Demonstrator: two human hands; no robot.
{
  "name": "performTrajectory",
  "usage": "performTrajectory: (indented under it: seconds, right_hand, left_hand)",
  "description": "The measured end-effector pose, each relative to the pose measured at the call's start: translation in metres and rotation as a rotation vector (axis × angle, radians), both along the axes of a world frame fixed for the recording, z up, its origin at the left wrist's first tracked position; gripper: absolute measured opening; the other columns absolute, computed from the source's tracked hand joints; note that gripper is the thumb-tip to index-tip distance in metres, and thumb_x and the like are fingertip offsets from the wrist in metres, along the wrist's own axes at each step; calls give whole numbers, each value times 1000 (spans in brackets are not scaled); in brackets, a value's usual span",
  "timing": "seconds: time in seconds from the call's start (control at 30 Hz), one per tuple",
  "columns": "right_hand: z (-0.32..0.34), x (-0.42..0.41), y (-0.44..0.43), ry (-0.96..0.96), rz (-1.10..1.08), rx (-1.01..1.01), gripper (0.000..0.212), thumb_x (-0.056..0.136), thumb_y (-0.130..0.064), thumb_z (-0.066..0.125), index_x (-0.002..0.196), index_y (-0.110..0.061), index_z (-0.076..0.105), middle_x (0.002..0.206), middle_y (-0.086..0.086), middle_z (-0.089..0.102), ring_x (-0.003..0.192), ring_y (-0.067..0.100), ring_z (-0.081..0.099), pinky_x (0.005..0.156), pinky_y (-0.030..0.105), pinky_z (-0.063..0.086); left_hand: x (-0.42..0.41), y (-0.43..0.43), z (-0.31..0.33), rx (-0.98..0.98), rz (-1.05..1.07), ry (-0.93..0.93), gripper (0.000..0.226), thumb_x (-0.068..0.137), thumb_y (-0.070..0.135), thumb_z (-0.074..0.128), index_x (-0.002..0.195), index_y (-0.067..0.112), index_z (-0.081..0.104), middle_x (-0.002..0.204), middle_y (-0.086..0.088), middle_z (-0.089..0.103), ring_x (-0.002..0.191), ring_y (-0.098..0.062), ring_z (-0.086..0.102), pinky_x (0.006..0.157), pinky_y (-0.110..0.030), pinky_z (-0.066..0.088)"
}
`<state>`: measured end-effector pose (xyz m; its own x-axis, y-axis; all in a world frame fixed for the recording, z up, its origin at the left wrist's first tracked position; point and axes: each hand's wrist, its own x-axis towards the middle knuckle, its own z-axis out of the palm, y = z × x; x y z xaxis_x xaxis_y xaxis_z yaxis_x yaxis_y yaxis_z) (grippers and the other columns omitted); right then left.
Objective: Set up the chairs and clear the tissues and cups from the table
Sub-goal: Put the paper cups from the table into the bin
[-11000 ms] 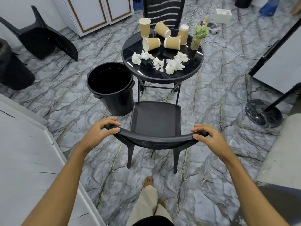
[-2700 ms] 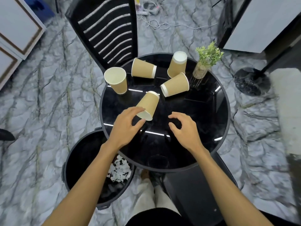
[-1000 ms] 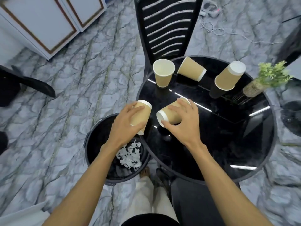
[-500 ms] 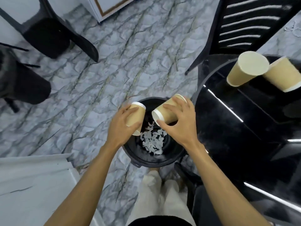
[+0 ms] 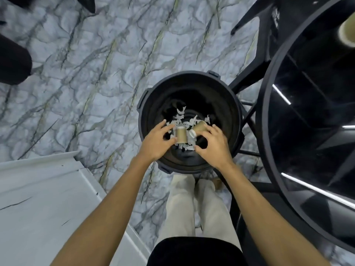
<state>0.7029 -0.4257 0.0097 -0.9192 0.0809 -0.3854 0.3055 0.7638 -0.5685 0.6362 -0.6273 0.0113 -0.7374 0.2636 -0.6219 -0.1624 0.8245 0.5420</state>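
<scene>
Both hands hover over the round black bin (image 5: 142,112) on the floor. My left hand (image 5: 155,144) and my right hand (image 5: 213,148) have their fingers apart and hold nothing. Two tan paper cups are loose inside the bin just below them, one (image 5: 181,135) by my left fingers, the other (image 5: 199,127) by my right fingers. White tissue scraps (image 5: 180,117) lie on the bin's bottom. The black round glass table (image 5: 262,112) is at the right, with part of one more tan cup (image 5: 346,33) on it at the frame edge.
A black slatted chair (image 5: 269,18) stands beyond the table at the top right. A white slab (image 5: 38,198) fills the lower left. Dark objects (image 5: 13,62) sit at the left edge on the marble floor (image 5: 86,64). My legs are under the bin's near side.
Both hands carried a cup each from the table over the bin and let go. The cups have dropped out of my fingers into the bin. My view has tilted down.
</scene>
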Motion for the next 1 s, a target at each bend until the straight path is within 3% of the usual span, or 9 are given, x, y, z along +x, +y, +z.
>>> performTrajectory:
  seconds: [0.17, 0.37, 0.57, 0.83, 1.0]
  right_hand:
    - [44, -7, -1, 36, -14, -43, 43, 86, -29, 67, 126, -16, 63, 144, 7, 50, 138, 25, 37, 114, 35, 26]
    - [116, -12, 8, 184, -74, -80, 40, 87, -30, 65, 126, -21, 62, 145, 3, 49, 141, 21, 33, 116, 43, 29]
    - [175, 14, 57, 341, -226, -73, 36, 87, -27, 67, 122, -20, 65, 140, 1, 54, 135, 20, 39, 114, 33, 29]
    - [200, 97, 148, 338, -479, -20, 36, 89, -29, 66, 124, -24, 63, 143, -4, 51, 137, 14, 36, 112, 27, 24]
    - [202, 131, 184, 357, -582, -9, 36, 89, -30, 65, 124, -25, 63, 142, -4, 51, 137, 13, 36, 113, 33, 28]
  left_hand:
    - [-5, 3, 46, 34, 10, 64, 52, 93, 41, 60, 143, 34, 47, 159, 8, 30, 146, -14, 27, 117, -39, 26]
    - [-12, 23, 118, 83, -49, 178, 51, 93, 42, 60, 142, 34, 48, 157, 10, 33, 145, -14, 30, 116, -38, 27]
    - [-6, 78, 175, 140, -183, 310, 50, 93, 39, 60, 142, 32, 49, 155, 7, 38, 144, -13, 31, 117, -37, 26]
    - [31, 178, 205, 216, -395, 365, 52, 93, 41, 60, 142, 33, 49, 154, 8, 39, 143, -11, 33, 116, -35, 26]
    - [53, 223, 215, 243, -458, 394, 50, 92, 39, 61, 141, 34, 49, 154, 13, 38, 142, -8, 34, 115, -34, 29]
